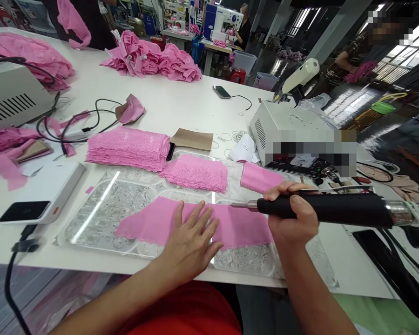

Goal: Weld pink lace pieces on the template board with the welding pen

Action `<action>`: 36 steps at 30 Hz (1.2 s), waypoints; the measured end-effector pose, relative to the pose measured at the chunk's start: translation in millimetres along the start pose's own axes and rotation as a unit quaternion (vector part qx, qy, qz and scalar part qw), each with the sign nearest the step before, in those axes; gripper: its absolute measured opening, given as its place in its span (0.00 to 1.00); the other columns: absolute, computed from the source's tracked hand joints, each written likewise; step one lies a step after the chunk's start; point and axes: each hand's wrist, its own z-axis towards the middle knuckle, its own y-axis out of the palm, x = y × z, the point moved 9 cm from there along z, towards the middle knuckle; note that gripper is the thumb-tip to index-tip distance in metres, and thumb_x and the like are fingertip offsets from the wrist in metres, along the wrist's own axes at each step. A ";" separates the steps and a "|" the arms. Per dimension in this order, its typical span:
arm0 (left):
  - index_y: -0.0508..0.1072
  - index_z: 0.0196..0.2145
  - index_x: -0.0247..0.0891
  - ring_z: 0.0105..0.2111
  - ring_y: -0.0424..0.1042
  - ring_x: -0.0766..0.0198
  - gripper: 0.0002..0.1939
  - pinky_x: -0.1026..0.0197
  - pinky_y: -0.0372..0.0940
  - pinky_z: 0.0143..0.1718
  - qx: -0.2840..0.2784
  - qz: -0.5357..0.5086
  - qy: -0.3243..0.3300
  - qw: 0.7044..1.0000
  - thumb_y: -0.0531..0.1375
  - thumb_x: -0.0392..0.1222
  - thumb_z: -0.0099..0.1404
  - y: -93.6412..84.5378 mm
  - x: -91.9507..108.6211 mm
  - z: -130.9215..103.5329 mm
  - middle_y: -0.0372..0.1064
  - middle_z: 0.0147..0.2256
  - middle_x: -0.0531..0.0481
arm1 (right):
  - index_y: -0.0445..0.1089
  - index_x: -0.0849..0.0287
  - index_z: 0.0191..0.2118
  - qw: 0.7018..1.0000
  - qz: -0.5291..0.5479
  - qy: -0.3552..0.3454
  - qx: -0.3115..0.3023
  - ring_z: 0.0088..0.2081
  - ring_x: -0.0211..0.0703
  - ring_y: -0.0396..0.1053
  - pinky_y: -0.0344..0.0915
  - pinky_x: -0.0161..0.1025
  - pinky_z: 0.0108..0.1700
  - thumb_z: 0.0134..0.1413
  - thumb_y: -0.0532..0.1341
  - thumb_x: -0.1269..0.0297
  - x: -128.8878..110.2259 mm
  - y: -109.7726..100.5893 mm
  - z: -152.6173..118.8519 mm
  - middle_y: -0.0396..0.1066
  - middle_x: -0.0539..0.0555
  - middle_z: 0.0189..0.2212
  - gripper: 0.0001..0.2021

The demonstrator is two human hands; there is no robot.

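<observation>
At six o'clock, head view: pink fabric panel (pixel 150 223) flat under the left hand (pixel 190 244), fingers splayed and unclenched; four o'clock, the right hand (pixel 295 221) grasps a black-handled tool (pixel 349 208), metal tip (pixel 246 204) at the panel's twelve-o'clock edge.

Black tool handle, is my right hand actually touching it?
Touching: the head view shows the right hand with its grip around the black tool handle, thumb laid across it.

Bright windows (pixel 410 61), slanting pillar (pixel 331 32), glossy dark floor (pixel 276 66), white table (pixel 181 104)
</observation>
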 end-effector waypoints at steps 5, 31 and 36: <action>0.71 0.50 0.40 0.61 0.59 0.49 0.19 0.36 0.35 0.65 0.004 0.002 0.003 1.000 0.55 0.53 0.69 -0.6 0.6 -0.3 0.68 0.55 0.44 | 0.65 0.57 0.29 0.999 0.015 0.010 -0.029 0.23 0.34 0.65 0.64 0.38 0.28 0.41 0.60 0.67 9.4 13.3 -6.9 0.64 0.47 0.27 0.05; 0.73 0.36 0.32 0.39 0.74 0.60 0.06 0.55 0.69 0.46 0.077 -0.145 0.198 0.966 0.57 0.32 0.63 -40.2 31.7 -12.1 0.77 0.36 0.44 | 0.66 0.56 0.30 0.994 0.050 0.033 -0.087 0.21 0.34 0.64 0.64 0.38 0.24 0.42 0.60 0.63 8.8 34.2 -28.9 0.65 0.47 0.26 0.06; 0.73 0.34 0.32 0.37 0.74 0.59 0.05 0.55 0.69 0.43 0.076 -0.147 0.193 0.967 0.56 0.32 0.64 -40.4 31.3 -9.8 0.76 0.34 0.43 | 0.66 0.56 0.30 0.993 0.061 0.035 -0.098 0.21 0.34 0.65 0.65 0.38 0.24 0.43 0.59 0.65 11.9 38.5 -30.0 0.65 0.47 0.26 0.05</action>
